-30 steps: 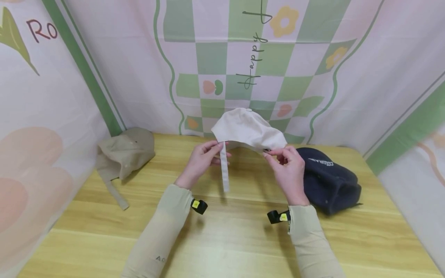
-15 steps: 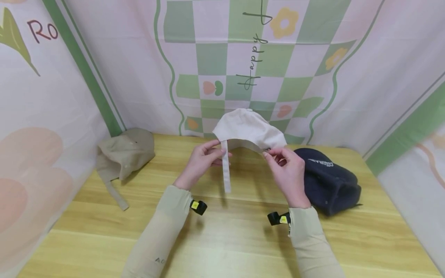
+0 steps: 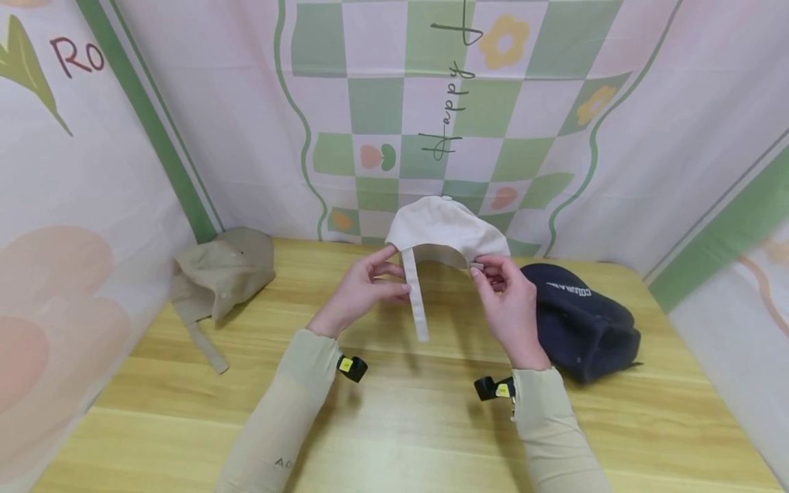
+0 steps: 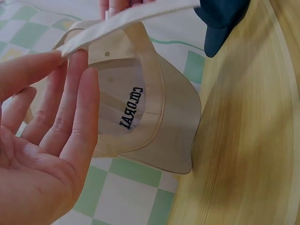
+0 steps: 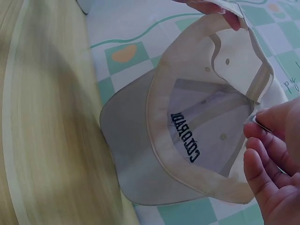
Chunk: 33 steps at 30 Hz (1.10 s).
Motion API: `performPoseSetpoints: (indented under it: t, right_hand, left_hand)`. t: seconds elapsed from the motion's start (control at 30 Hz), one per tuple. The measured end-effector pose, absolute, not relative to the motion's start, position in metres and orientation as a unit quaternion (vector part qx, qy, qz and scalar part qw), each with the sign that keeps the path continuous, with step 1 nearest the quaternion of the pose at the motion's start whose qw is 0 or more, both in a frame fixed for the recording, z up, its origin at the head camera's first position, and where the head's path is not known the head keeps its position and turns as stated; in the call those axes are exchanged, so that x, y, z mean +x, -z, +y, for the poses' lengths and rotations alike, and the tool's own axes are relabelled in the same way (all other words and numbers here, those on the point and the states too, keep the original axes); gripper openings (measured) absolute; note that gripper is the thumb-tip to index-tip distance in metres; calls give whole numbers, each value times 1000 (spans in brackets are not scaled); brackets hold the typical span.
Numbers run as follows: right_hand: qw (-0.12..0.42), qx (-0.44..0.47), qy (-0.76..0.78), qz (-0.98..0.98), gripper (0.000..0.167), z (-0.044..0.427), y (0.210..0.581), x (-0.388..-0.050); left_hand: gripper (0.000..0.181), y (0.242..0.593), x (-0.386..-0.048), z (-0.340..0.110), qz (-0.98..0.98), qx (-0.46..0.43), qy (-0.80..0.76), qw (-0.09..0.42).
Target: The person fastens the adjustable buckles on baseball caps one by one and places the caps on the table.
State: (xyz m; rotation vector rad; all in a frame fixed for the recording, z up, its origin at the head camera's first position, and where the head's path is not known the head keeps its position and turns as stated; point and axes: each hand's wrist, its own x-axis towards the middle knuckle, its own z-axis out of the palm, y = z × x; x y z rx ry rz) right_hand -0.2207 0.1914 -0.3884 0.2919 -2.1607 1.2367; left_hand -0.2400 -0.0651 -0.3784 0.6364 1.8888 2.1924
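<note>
Off-wht. cloth baseball cap (image 3: 434, 222): we judge it light, floppy; best held by rim (image 5: 161, 98). R hand (image 3: 514, 301) pinches small silvery clasp (image 3: 476, 265); L hand (image 3: 360, 294) at long off-wht. cloth strap (image 3: 418, 311), pinch unclear.

The left hand (image 4: 51, 138) pinches a pale strap (image 4: 131, 19). The underside of a beige cap (image 4: 173, 115) displays dark lettering (image 4: 131, 108). A dark blue cap (image 4: 221, 23) is partly in frame.
</note>
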Motion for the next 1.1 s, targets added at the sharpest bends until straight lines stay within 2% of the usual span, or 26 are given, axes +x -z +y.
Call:
performPoseSetpoints:
  t: [0.2, 0.27, 0.43, 0.5, 0.83, 1.1]
  right_hand:
    - [315, 116, -474, -814, 12, 192, 390, -222]
    - [314, 118, -474, -814, 12, 192, 391, -222]
    - [310, 121, -478, -813, 11, 190, 390, -221]
    - [309, 123, -482, -811, 11, 190, 390, -220]
    - [307, 132, -491, -805, 10, 188, 388, -220]
    - [295, 125, -499, -805, 11, 184, 388, -217]
  left_hand:
    - [80, 379, -240, -63, 629, 217, -741, 86]
    - [68, 379, -240, -63, 635, 225, -734, 84]
    - [22, 379, -240, -61, 653, 241, -713, 81]
    - [15, 378, -240, -61, 651, 240, -715, 82]
    - [6, 375, -238, -57, 622, 269, -729, 99]
    - [8, 375, -234, -53, 614, 259, -738, 107]
